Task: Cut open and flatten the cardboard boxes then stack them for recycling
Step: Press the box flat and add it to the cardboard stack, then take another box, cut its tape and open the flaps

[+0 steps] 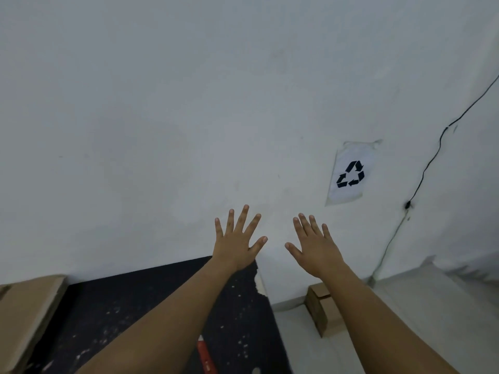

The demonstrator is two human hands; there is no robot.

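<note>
We hold our left hand (237,241) and right hand (314,245) out before a white wall (162,117), fingers spread straight and holding nothing. One cardboard box (25,317) lies at the far left on the dark tabletop (113,300), and another cardboard piece (322,310) sits lower right, under our right forearm. A red cutter (205,356) rests on the tabletop, and a recycling sign (351,174) is taped to the wall.

Both bare forearms reach forward side by side, the left hand (237,244) and right hand (314,247) raised backs-up with fingers straight and spread, holding nothing.
</note>
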